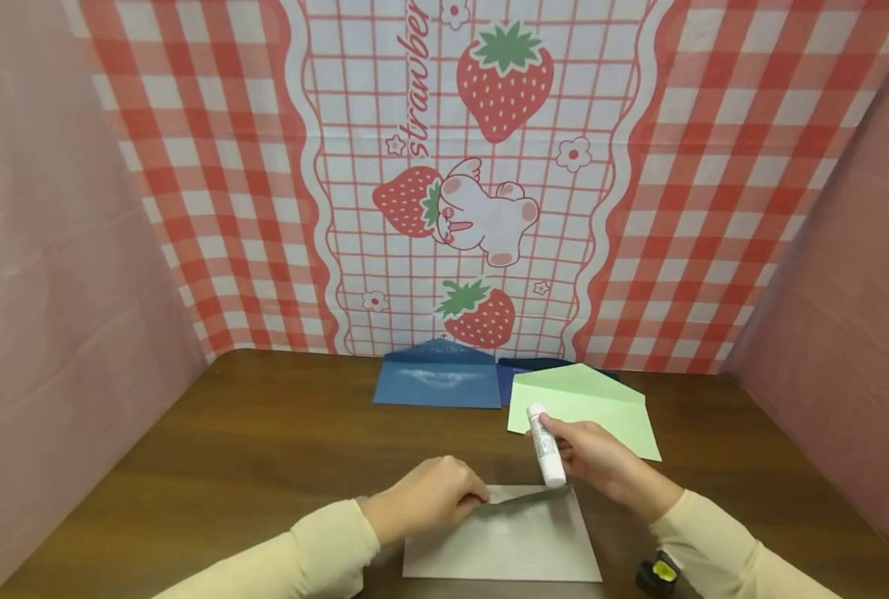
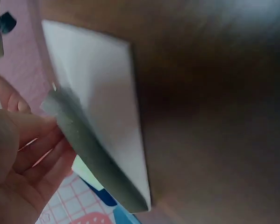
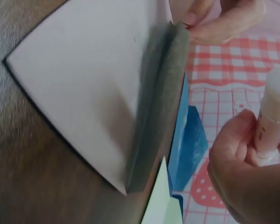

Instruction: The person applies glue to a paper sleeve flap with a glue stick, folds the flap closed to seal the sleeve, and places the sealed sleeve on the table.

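A white envelope (image 1: pixel 511 549) lies on the table near the front, its narrow grey flap (image 2: pixel 97 158) lifted along the far edge. My left hand (image 1: pixel 432 499) pinches that flap near its middle between thumb and fingers. In my right hand (image 1: pixel 601 462) is a white glue stick (image 1: pixel 546 449), gripped between thumb and fingers and slanted over the far right corner of the envelope. Seen from the right wrist, the glue stick (image 3: pixel 270 116) stands apart from the flap, its rounded whitish end pointing away from the palm.
At the back of the brown table (image 1: pixel 264 441) lie a blue envelope (image 1: pixel 437 391) with a whitish smear, a light green envelope (image 1: pixel 586 403) and a darker blue envelope (image 1: pixel 506 389) partly under the green one. A strawberry-print cloth (image 1: pixel 474 208) hangs behind. A small black-and-yellow object (image 1: pixel 657 574) is by the right sleeve.
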`<action>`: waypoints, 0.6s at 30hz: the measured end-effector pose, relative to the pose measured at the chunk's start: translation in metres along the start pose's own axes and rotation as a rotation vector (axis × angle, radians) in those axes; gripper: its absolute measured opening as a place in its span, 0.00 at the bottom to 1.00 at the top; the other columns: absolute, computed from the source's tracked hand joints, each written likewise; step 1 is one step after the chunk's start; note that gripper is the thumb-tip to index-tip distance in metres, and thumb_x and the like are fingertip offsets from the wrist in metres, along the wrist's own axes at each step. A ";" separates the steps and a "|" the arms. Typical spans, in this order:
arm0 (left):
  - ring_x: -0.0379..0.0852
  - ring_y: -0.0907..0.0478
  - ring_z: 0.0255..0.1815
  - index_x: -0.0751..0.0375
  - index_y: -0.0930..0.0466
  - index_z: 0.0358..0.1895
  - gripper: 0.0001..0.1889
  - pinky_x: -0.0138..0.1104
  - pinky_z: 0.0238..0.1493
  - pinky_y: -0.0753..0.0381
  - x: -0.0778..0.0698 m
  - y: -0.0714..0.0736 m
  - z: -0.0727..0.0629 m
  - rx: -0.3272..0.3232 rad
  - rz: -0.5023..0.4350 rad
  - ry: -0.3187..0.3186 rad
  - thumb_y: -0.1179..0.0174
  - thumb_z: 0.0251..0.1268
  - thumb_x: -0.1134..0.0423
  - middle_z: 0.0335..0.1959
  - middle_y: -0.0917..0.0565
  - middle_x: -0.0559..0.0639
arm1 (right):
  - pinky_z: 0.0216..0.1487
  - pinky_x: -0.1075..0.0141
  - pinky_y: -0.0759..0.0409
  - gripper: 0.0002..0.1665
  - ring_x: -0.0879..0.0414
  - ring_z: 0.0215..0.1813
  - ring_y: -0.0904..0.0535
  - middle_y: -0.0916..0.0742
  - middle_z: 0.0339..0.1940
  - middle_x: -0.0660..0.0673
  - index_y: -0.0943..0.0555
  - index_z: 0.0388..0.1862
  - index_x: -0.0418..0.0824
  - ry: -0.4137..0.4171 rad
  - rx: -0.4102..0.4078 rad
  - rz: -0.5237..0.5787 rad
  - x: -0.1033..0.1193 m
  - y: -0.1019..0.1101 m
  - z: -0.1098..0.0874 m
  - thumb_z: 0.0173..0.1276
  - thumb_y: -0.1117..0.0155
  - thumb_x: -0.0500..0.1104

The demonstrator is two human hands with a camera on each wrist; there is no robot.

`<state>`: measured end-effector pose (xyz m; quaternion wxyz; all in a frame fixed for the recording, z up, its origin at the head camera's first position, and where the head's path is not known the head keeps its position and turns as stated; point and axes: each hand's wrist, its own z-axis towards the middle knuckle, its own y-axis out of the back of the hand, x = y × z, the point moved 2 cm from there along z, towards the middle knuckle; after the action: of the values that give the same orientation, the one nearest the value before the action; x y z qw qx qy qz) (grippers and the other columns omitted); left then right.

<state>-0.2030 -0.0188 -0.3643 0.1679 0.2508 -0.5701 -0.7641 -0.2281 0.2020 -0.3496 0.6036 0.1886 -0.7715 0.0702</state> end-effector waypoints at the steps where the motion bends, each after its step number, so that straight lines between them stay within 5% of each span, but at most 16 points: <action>1: 0.32 0.16 0.41 0.54 0.12 0.41 0.11 0.19 0.42 0.21 -0.002 -0.002 -0.002 0.016 0.022 -0.012 0.40 0.61 0.71 0.38 0.11 0.43 | 0.42 0.70 0.21 0.37 0.64 0.39 0.22 0.16 0.38 0.53 0.34 0.62 0.19 -0.004 0.015 0.004 -0.001 -0.003 0.000 0.77 0.55 0.54; 9: 0.33 0.18 0.45 0.52 0.12 0.42 0.11 0.21 0.44 0.21 -0.005 -0.011 -0.015 0.061 0.098 -0.021 0.40 0.61 0.69 0.41 0.12 0.42 | 0.44 0.65 0.18 0.30 0.60 0.37 0.18 0.16 0.38 0.44 0.31 0.54 0.20 -0.069 0.160 -0.021 -0.017 -0.033 0.007 0.79 0.62 0.49; 18: 0.28 0.21 0.36 0.56 0.13 0.37 0.06 0.17 0.37 0.23 -0.006 -0.005 -0.009 0.010 -0.043 0.043 0.40 0.63 0.65 0.34 0.13 0.42 | 0.40 0.65 0.18 0.24 0.59 0.36 0.18 0.14 0.33 0.44 0.25 0.48 0.20 -0.112 0.153 -0.162 -0.029 -0.039 0.007 0.77 0.58 0.42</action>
<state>-0.1929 -0.0213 -0.3701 0.1626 0.2803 -0.5646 -0.7591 -0.2144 0.1698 -0.3835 0.5470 0.2994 -0.7787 0.0690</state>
